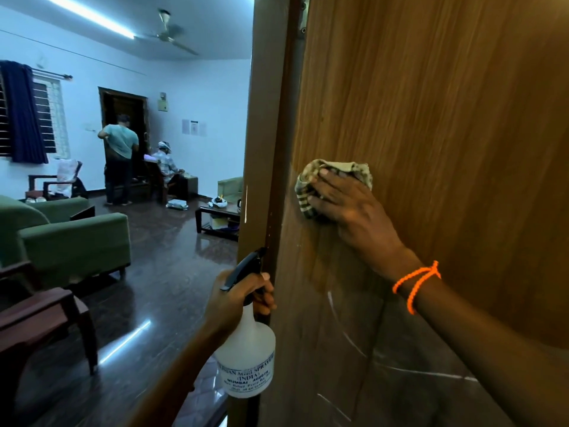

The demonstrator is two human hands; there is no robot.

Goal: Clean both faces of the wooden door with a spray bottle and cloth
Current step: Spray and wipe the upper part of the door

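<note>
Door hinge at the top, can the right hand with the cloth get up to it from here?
Probably yes: the right hand presses the cloth on the door, with only bare wood between it and the hinge.

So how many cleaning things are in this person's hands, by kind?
White plastic spray bottle, in the left hand: 1
Checked cloth, pressed to the brown wooden door by the right hand: 1
Total: 2

door (pixel 446 103) cropped (top, right), label (pixel 248 375) blurred
</note>
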